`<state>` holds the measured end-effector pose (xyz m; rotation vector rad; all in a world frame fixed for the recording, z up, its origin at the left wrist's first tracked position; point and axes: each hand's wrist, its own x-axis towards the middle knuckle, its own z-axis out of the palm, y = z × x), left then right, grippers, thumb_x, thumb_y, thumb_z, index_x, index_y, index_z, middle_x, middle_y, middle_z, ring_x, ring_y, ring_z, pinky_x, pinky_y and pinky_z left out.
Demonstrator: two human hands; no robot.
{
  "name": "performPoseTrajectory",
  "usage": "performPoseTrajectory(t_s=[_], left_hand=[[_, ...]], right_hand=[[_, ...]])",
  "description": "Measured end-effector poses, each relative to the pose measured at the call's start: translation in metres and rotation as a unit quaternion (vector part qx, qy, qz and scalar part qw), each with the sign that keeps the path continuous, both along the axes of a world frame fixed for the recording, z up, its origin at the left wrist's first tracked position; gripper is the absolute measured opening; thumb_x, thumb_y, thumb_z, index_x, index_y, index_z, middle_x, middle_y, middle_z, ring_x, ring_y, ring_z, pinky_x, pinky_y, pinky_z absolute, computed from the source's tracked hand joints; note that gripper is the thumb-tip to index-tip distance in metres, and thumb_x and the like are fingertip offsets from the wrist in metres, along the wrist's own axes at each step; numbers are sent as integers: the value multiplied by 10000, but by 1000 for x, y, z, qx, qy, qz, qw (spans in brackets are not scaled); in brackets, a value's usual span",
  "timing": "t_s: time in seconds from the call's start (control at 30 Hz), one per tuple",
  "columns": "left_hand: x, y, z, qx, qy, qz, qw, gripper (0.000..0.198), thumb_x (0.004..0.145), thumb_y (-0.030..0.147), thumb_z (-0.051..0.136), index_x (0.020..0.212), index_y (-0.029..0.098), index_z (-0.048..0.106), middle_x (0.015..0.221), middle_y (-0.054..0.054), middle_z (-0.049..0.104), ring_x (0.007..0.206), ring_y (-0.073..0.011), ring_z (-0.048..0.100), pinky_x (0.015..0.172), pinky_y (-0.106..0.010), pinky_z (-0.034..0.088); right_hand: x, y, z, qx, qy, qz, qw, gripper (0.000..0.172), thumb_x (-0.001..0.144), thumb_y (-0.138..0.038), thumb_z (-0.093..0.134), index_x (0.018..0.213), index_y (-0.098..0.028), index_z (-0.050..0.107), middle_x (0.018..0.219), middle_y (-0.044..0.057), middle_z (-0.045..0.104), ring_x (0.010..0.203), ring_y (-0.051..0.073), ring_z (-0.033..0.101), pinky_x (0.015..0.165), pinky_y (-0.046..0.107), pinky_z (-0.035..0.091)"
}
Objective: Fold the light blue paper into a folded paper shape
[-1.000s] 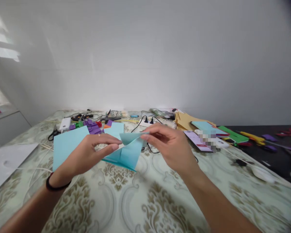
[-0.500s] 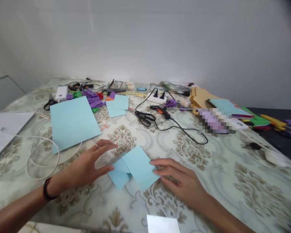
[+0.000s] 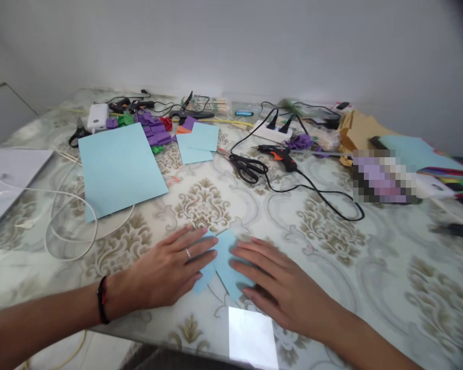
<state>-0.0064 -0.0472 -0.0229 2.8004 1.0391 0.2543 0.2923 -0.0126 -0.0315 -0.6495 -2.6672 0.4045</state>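
A folded light blue paper (image 3: pixel 224 262) lies flat on the patterned table (image 3: pixel 332 246) near its front edge. My left hand (image 3: pixel 170 272), with a ring and a dark wristband, lies open and flat on the paper's left part. My right hand (image 3: pixel 278 288) lies open beside it, fingers stretched over the paper's right part. Both hands press the paper down; much of it is hidden under my fingers.
A large light blue sheet (image 3: pixel 118 167) and smaller blue pieces (image 3: pixel 198 141) lie further back. Black scissors (image 3: pixel 247 167), a glue gun (image 3: pixel 278 153) with a black cable, a power strip (image 3: pixel 272 131), purple scraps (image 3: pixel 156 128) and a white cable (image 3: pixel 69 221) are spread about.
The folded blue paper went from being held up in the air between my hands down onto the table. Both hands now lie flat on it, and the view has tilted downward.
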Motion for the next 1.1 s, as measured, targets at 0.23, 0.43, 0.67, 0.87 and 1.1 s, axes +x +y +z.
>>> performPoseTrajectory(t_s=[0.23,0.43,0.67,0.87,1.1], left_hand=[[-3,15,-6,-65,22,-11,998,700,1071,456,484,1644,126,255,1725,-107,262,1621,-272,168,1336,-485,48],[1,2,4,-65,13,-48,997,779,1040,496,527,1629,63,258,1729,-125,238,1629,-258,122,1341,-450,-9],[5,-49,12,-103,15,-80,991,751,1037,532,523,1591,51,361,1687,-132,353,1605,-260,235,1337,-397,145],[4,-60,2,-84,37,3,996,842,1036,640,441,1627,58,296,1686,-181,348,1618,-279,180,1335,-426,121],[0,-61,3,-66,33,31,997,893,1016,671,454,1657,91,231,1724,-192,231,1611,-327,196,1314,-464,182]], right_hand=[[-9,3,-5,-24,-113,70,991,663,995,-445,648,1578,-197,452,1674,78,393,1578,299,306,1314,559,230],[-11,-3,-5,-60,-104,66,991,757,955,-459,707,1599,-194,411,1632,72,467,1579,293,305,1333,571,140],[-10,-6,-10,-40,-122,63,990,772,976,-487,668,1617,-179,369,1693,69,357,1607,290,217,1337,549,56],[-10,-8,-12,0,-131,59,990,790,990,-470,645,1651,-223,290,1733,51,259,1610,301,203,1314,571,133],[-13,-12,-8,-2,-131,43,990,766,993,-459,635,1647,-235,303,1730,44,267,1604,332,212,1271,627,242]])
